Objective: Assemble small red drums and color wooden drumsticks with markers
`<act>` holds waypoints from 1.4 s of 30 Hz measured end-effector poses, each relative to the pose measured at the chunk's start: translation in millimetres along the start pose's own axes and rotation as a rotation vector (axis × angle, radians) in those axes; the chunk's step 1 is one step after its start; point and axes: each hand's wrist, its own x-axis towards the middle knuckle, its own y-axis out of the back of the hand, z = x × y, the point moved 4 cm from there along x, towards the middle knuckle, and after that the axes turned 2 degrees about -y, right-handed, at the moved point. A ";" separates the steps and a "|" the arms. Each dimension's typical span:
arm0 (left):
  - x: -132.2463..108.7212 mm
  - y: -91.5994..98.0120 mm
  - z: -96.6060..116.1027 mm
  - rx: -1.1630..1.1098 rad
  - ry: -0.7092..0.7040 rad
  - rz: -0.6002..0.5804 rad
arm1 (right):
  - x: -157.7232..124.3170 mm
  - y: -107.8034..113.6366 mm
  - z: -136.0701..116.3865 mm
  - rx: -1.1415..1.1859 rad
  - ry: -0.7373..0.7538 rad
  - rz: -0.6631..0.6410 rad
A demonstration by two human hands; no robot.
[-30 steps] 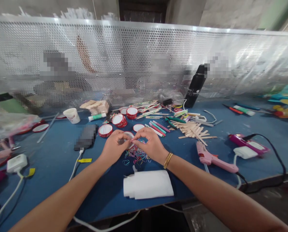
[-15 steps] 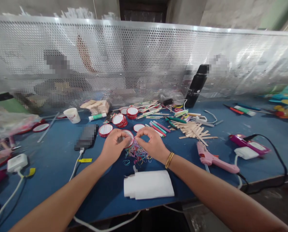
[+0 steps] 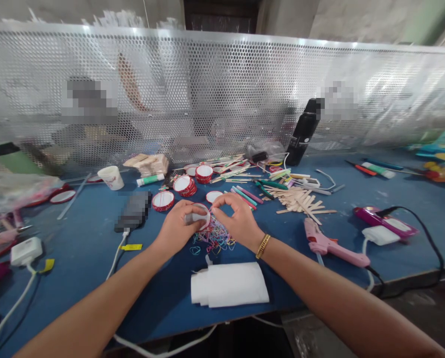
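Note:
A round white disc with a red rim (image 3: 204, 211) is gripped at its left side by my left hand (image 3: 178, 224), fingers and thumb closed on it. My right hand (image 3: 239, 222) has thumb and fingertips pinched together right at the disc's right edge. Whatever lies in that pinch is too small to make out. Below both hands spreads a heap of small coloured rubber bands (image 3: 217, 239). Another red-rimmed disc (image 3: 214, 197) lies just beyond my fingers, and one more (image 3: 163, 201) is to the left. Behind stand a stack of such discs (image 3: 185, 186) and a second stack (image 3: 204, 173).
Nearest the front edge lies a folded white cloth (image 3: 231, 284). A phone (image 3: 133, 213) on a cable is at left, near a paper cup (image 3: 111, 178). To the right are wooden sticks (image 3: 300, 201), a pink glue gun (image 3: 334, 246) and a black bottle (image 3: 304, 132) before a perforated metal screen (image 3: 222, 89).
My left hand has tilted the disc, so more of its face shows between my fingers. The right hand's pinch has shifted slightly up and right. Everything else on the table stays put.

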 end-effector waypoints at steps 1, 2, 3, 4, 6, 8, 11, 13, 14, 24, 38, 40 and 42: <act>0.3 0.7 -0.4 -0.004 -0.003 0.005 | 1.2 2.2 1.4 0.011 -0.022 0.001; 0.7 1.6 -0.7 -0.005 -0.005 0.009 | 2.4 4.2 2.9 0.013 -0.041 -0.008; 1.0 2.6 -1.0 -0.001 -0.005 0.013 | 3.5 5.7 4.3 0.001 -0.052 -0.028; 1.2 3.6 -1.1 0.008 -0.002 0.017 | 4.3 6.5 5.5 -0.030 -0.052 -0.063; 1.7 5.7 -1.0 0.033 0.001 0.030 | 5.0 6.5 7.2 -0.138 -0.030 -0.137; 2.1 7.5 -0.7 0.053 -0.002 0.047 | 4.6 5.6 8.1 -0.250 -0.002 -0.178; 2.1 8.2 0.0 0.068 -0.016 0.063 | 2.4 3.1 3.8 -0.307 0.089 -0.178; 1.7 7.4 0.5 0.083 -0.024 0.061 | -0.4 -0.3 -2.6 -0.319 0.175 -0.199; 1.4 6.9 1.0 0.093 -0.033 0.060 | -2.0 -2.3 -5.9 -0.341 0.208 -0.216; -5.6 0.6 13.5 0.211 -0.186 0.026 | -12.0 -11.8 -24.4 -0.747 0.299 -0.255; -11.8 -10.7 14.0 0.295 -0.268 -0.012 | -16.8 -22.3 -23.0 -0.913 0.471 -0.264; -9.8 -6.9 15.0 0.320 -0.250 -0.001 | -13.0 -16.9 -19.7 -0.838 0.398 -0.222; -7.6 -0.8 15.0 0.349 -0.223 0.025 | -8.3 -8.8 -16.2 -0.716 0.293 -0.151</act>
